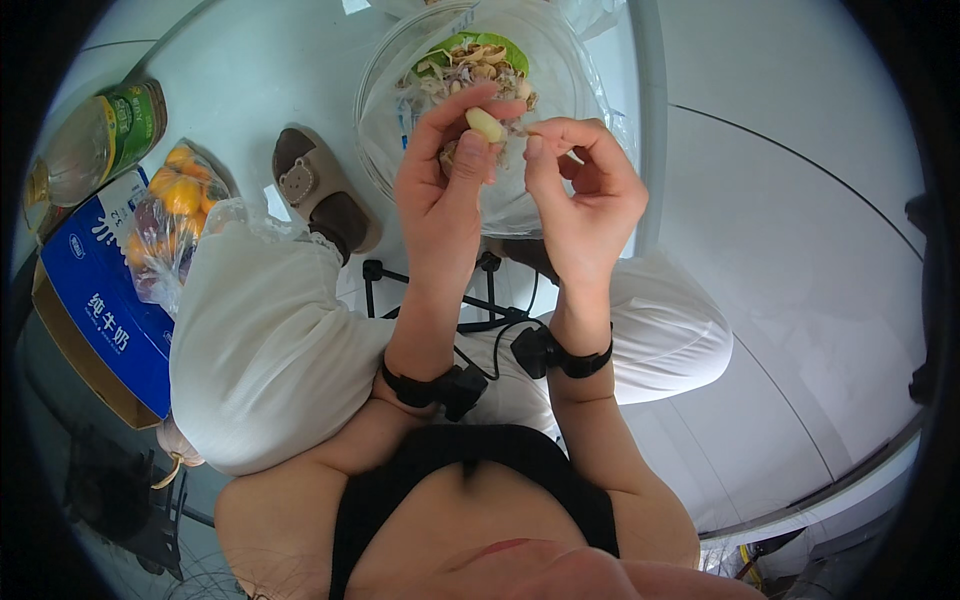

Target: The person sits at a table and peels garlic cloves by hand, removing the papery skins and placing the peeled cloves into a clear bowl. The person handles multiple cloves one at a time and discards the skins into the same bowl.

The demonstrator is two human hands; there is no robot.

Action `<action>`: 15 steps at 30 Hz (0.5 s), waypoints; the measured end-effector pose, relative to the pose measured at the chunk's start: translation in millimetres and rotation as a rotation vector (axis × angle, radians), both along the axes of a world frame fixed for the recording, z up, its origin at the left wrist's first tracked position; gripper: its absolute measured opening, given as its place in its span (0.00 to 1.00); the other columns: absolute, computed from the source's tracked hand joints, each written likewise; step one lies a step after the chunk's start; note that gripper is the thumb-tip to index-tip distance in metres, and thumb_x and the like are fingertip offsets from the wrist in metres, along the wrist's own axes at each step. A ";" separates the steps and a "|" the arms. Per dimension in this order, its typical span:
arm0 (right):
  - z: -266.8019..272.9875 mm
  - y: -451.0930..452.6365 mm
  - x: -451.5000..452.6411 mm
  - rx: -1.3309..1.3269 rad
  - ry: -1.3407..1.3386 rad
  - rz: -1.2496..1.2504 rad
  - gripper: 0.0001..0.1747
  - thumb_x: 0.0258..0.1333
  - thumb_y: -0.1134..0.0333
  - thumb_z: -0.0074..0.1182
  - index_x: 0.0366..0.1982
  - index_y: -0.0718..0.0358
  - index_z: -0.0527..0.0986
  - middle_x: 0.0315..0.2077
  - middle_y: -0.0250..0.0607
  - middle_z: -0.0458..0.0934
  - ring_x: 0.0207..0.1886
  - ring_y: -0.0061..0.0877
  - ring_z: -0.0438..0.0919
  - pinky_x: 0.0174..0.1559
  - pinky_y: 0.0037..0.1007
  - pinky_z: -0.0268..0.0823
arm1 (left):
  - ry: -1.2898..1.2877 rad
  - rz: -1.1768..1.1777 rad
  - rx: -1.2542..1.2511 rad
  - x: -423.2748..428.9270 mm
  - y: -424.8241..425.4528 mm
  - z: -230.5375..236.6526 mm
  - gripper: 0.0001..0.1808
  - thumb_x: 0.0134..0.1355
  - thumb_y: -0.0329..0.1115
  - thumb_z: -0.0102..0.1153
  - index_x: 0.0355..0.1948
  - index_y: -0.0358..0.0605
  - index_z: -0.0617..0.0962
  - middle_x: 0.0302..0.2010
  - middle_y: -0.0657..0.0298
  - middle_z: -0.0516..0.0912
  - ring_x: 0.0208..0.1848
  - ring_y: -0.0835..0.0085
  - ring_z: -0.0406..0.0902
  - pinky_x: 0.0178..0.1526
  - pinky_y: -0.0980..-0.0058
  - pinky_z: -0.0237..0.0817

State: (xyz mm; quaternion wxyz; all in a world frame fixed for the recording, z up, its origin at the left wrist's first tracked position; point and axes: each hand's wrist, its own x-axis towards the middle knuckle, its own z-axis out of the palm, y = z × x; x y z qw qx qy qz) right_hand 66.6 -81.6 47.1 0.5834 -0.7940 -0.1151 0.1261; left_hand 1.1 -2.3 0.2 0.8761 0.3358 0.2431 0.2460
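Note:
My left hand [446, 161] holds a pale, peeled garlic clove [484, 124] between thumb and fingers, with what looks like more unpeeled garlic [448, 155] partly hidden in its palm. Just to the right, my right hand [589, 180] pinches a thin scrap of skin between thumb and forefinger, close to the left fingertips. Both hands are over a round bin lined with a clear plastic bag [502, 214]. Papery peelings [480, 67] and a green leaf [516, 51] lie inside it, beyond the fingers.
At the left are a clear plastic bottle with a green label [135, 124], a bag of orange fruit [180, 187] and a blue milk carton box [112, 292]. A garlic bulb [176, 442] lies below the box. Black metal legs [480, 326] stand between my knees, near my shoe [322, 187].

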 end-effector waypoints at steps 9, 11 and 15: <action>-9.9 2.1 -3.1 -0.039 -0.077 0.038 0.05 0.57 0.82 0.63 0.33 0.69 0.78 0.30 0.28 0.77 0.34 0.12 0.76 0.37 0.18 0.71 | 0.029 0.059 0.132 3.5 -4.6 2.6 0.12 0.76 0.31 0.51 0.56 0.40 0.76 0.52 0.63 0.84 0.39 0.86 0.70 0.42 0.85 0.63; -9.8 -0.4 -2.8 -0.023 -0.063 0.007 0.04 0.58 0.81 0.62 0.35 0.69 0.79 0.31 0.28 0.77 0.34 0.13 0.76 0.37 0.18 0.71 | 0.008 0.043 0.043 2.9 -3.4 3.0 0.13 0.76 0.31 0.51 0.57 0.40 0.76 0.53 0.62 0.84 0.39 0.85 0.69 0.42 0.84 0.63; -7.0 -2.6 1.4 -0.049 -0.053 -0.010 0.05 0.60 0.80 0.62 0.39 0.69 0.82 0.31 0.29 0.78 0.36 0.14 0.77 0.37 0.18 0.70 | -0.076 0.057 -0.138 2.1 -1.0 3.5 0.13 0.77 0.31 0.50 0.59 0.39 0.75 0.54 0.60 0.84 0.37 0.84 0.69 0.43 0.84 0.63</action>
